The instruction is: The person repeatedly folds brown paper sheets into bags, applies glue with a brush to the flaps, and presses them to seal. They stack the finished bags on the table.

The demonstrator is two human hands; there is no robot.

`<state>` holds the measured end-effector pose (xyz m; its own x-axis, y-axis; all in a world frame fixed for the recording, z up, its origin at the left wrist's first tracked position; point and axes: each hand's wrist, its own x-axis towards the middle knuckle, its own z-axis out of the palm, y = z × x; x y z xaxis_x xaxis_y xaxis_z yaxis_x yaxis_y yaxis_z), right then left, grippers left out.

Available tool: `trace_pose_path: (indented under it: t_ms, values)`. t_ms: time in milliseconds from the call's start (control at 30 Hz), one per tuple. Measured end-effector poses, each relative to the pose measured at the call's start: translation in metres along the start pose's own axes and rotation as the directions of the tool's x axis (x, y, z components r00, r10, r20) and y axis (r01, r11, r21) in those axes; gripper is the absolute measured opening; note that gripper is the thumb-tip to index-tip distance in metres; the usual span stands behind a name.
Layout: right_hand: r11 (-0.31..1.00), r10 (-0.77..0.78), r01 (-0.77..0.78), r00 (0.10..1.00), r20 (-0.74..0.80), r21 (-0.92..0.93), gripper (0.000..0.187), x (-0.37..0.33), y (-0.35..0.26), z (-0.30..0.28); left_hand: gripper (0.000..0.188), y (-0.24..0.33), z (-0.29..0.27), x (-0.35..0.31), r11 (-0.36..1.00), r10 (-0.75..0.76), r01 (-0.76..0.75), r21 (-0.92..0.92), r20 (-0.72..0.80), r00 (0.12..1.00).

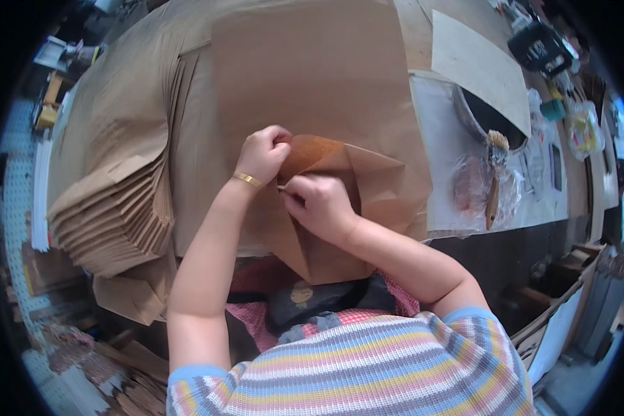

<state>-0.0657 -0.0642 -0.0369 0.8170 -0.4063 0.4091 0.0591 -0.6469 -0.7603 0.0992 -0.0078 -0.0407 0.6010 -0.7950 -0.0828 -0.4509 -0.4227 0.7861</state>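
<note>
A large brown paper bag lies flat before me, its near end opened out into folded flaps. My left hand, with a gold band on the wrist, is closed on the left edge of the bag's opened end. Just below and to the right, my right hand reaches over the opening. Its fingers are pinched together at the bag's left flap. A small tip shows at these fingers, but I cannot tell whether it is paper or something else. The bag's near flap hangs toward my lap.
Fanned brown paper bags are stacked at the left. To the right, a bristle brush rests by a dark tub partly covered by a pale board. Crumpled clear plastic lies on a white sheet.
</note>
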Motion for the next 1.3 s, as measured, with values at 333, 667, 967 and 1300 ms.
trace_pose_path:
  t_ms: [333, 667, 967, 1300]
  values:
    - [0.764, -0.231, 0.459, 0.851, 0.472, -0.453, 0.009, 0.068, 0.011, -0.085, 0.045, 0.016, -0.004, 0.020, 0.996, -0.088, 0.089, 0.001, 0.209, 0.974]
    - [0.603, 0.397, 0.431, 0.568, 0.721, -0.671, 0.027, -0.008, -0.028, -0.087, 0.008, 0.057, 0.017, -0.034, 0.192, 0.594, -0.540, 0.820, 0.341, 0.729]
    - [0.527, 0.701, 0.452, 0.247, 0.669, -0.720, 0.070, 0.041, -0.026, -0.049, 0.030, 0.095, 0.046, -0.065, 0.533, -0.473, -0.316, 0.785, 0.586, 0.658]
    - [0.496, 0.584, 0.102, 0.696, 0.418, -0.863, 0.047, 0.023, 0.013, -0.111, 0.057, 0.022, -0.020, -0.078, 0.731, -0.083, -0.092, 0.676, 0.221, 0.972]
